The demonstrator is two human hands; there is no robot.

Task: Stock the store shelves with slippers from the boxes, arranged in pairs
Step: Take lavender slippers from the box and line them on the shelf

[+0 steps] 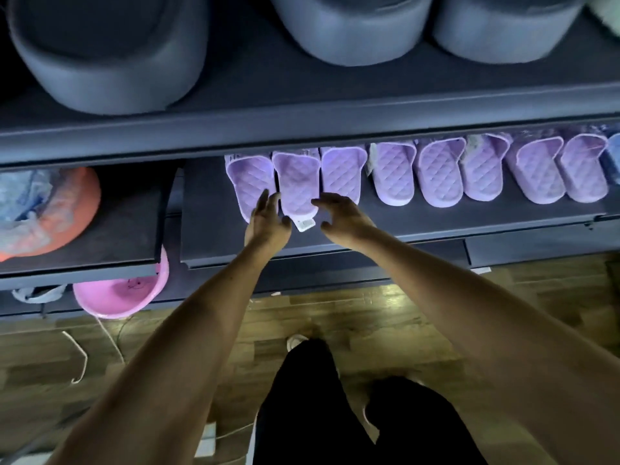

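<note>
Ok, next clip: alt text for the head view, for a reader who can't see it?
A person's left hand and right hand, fingers relaxed, flank the heel of a lilac slipper with a white tag, second from left in a row of matching slippers on a dark shelf. Above sit grey tubs; a pink basin lies lower left.

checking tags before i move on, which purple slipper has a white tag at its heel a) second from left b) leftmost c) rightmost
a: the white tag lies at the heel of the second slipper from the left, between the left hand and the right hand.
</note>
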